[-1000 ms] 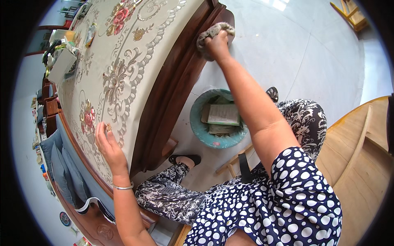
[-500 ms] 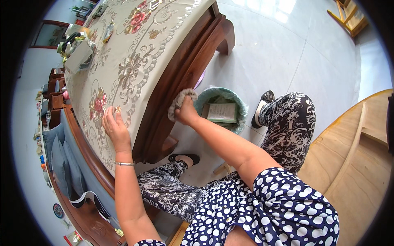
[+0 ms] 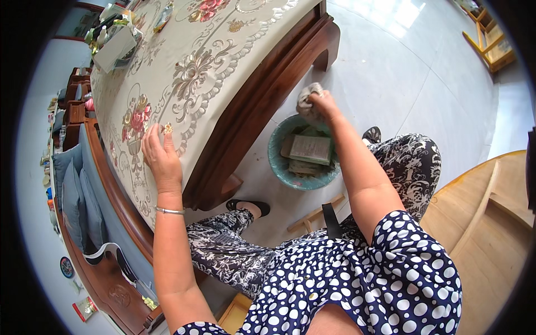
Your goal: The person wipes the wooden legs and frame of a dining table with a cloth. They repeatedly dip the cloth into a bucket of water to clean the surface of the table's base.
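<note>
R hand [image 3: 324, 105] fingers clutching crumpled grey-brown fabric cloth [image 3: 308, 101]; round teal plastic-lined bin [image 3: 301, 182] just nearer body than them. L hand [image 3: 162, 153] fingers loosely extended, dark-wood desk w/ cream floral cover [image 3: 265, 100] under them.

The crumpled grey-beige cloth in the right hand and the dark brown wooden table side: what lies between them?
In the head view, a strip of pale grey floor shows between the cloth, held in the right hand, and the table side.
</note>
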`<state>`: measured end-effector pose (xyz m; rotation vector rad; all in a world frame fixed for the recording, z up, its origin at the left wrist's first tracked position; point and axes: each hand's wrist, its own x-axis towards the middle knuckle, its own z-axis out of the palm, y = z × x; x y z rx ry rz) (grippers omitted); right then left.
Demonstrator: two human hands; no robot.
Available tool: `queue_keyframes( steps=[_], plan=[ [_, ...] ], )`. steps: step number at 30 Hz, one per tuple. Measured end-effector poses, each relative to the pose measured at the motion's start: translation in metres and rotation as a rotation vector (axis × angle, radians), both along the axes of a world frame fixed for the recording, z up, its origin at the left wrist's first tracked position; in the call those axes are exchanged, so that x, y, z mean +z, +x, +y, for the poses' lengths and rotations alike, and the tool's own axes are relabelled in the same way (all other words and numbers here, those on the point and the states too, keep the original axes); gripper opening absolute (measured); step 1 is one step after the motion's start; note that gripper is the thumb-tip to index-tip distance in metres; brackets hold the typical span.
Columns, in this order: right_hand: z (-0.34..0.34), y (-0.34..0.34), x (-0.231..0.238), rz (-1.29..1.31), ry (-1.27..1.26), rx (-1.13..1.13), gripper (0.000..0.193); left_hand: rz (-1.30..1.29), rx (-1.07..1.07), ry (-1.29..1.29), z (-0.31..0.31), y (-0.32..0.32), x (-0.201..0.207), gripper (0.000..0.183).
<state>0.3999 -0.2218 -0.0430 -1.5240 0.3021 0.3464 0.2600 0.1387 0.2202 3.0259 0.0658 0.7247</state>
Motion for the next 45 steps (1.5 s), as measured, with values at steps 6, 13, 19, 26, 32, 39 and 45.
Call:
queue_keyframes(
  steps=[6, 13, 19, 26, 32, 39, 45],
  plan=[
    [0.051, -0.039, 0.011, 0.037, -0.350, 0.067, 0.066, 0.000, 0.012, -0.003, 0.000, -0.002, -0.002, 0.037],
    [0.075, -0.080, 0.023, 0.072, -0.348, 0.183, 0.064, -0.021, 0.005, 0.017, 0.000, 0.002, -0.003, 0.036],
    [0.086, -0.091, -0.033, 0.100, 0.021, 0.022, 0.058, -0.032, -0.033, 0.006, -0.006, 0.013, -0.002, 0.036],
    [0.045, 0.024, 0.060, -0.305, 0.217, -0.570, 0.042, 0.013, 0.010, 0.001, 0.000, -0.004, 0.005, 0.037],
    [0.000, 0.137, 0.110, -0.233, -0.445, -0.262, 0.071, 0.024, -0.011, -0.041, -0.007, 0.002, 0.005, 0.037],
    [0.042, 0.092, 0.099, -0.301, -0.524, -0.251, 0.067, 0.039, -0.016, -0.060, -0.008, 0.005, 0.001, 0.037],
    [0.104, 0.014, 0.081, -0.594, -0.446, -0.293, 0.062, 0.002, 0.012, -0.037, -0.003, 0.003, -0.002, 0.039]
  ],
)
